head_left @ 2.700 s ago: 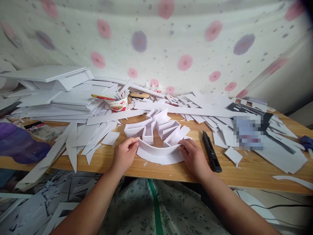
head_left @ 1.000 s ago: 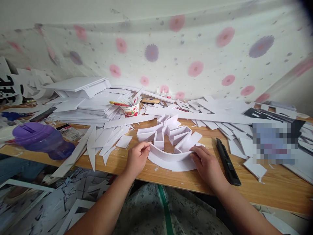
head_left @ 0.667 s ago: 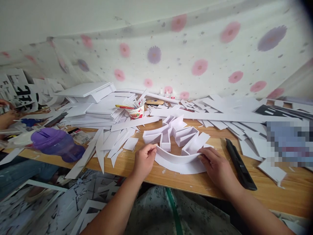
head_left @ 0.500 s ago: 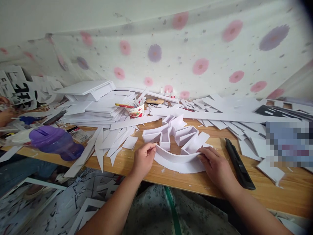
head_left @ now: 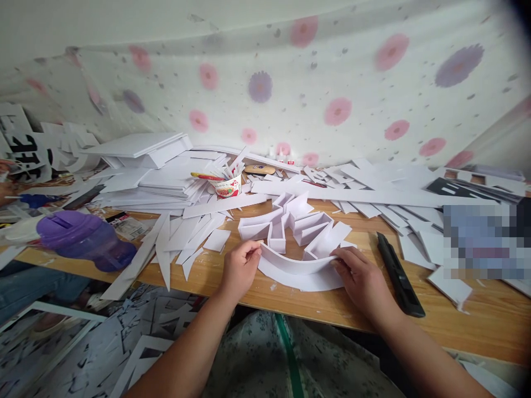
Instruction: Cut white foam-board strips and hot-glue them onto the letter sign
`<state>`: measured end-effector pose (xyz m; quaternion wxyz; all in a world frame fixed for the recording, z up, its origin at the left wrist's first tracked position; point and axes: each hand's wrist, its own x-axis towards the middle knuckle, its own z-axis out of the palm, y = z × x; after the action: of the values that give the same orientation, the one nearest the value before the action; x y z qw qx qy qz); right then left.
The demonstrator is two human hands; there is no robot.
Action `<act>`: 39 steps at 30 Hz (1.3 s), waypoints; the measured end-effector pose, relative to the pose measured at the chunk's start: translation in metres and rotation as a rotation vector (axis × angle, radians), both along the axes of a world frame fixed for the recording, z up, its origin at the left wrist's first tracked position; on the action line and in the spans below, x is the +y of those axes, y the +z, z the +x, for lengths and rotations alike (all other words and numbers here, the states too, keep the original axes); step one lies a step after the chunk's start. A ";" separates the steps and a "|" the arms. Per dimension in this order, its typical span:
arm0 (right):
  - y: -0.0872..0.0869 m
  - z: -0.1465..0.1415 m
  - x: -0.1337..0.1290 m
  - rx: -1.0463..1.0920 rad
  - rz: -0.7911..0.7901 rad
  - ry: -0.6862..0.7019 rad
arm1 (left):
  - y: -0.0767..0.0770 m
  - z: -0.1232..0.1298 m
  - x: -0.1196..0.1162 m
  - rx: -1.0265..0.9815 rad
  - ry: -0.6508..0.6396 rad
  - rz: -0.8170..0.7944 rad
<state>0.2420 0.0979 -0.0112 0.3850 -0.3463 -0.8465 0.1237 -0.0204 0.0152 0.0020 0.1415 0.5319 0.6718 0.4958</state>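
Near the front edge of the wooden table [head_left: 290, 301], a curved white strip [head_left: 296, 264] stands on edge along a flat curved white piece [head_left: 302, 282]. My left hand [head_left: 243, 268] pinches the strip's left end. At its right end, my right hand [head_left: 359, 276] grips it between thumb and fingers. Just behind the strip is a white folded-wall shape [head_left: 277, 226] with several angular compartments. A black cutter knife [head_left: 398, 273] lies to the right of my right hand.
A purple bottle [head_left: 87, 240] lies at the left, near a white cup [head_left: 228, 187] full of strips. White sheets [head_left: 166, 185] are stacked behind. Offcuts [head_left: 418, 243] cover the right side. Another person's hand [head_left: 6, 185] shows at the far left.
The view has shifted slightly, so most things appear a little further left. Both hands keep their hold on the curved strip, with no clear movement against the table.
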 end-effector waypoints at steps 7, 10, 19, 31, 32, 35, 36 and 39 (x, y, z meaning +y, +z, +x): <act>0.003 0.000 -0.001 -0.005 -0.006 -0.003 | -0.004 -0.001 0.000 0.009 0.000 0.006; 0.003 0.001 -0.001 -0.010 -0.009 -0.002 | -0.006 -0.002 0.001 0.011 0.006 0.012; 0.003 0.000 -0.001 -0.003 -0.002 0.005 | -0.007 -0.002 0.002 0.010 0.008 0.017; 0.001 0.000 -0.001 0.004 0.009 0.003 | -0.004 -0.002 0.000 0.016 0.010 0.007; 0.001 0.000 0.000 0.004 0.009 0.004 | -0.004 -0.002 0.001 0.016 0.009 0.006; 0.001 0.000 0.000 0.004 0.002 0.003 | -0.005 -0.002 0.001 0.014 0.012 0.003; 0.001 0.000 0.000 0.004 0.000 0.003 | -0.005 -0.002 0.001 0.013 0.013 0.002; 0.002 0.000 -0.001 0.004 0.004 0.007 | -0.004 -0.001 0.000 0.011 0.014 -0.003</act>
<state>0.2420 0.0973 -0.0094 0.3871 -0.3423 -0.8471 0.1241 -0.0217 0.0152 -0.0019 0.1352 0.5298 0.6770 0.4926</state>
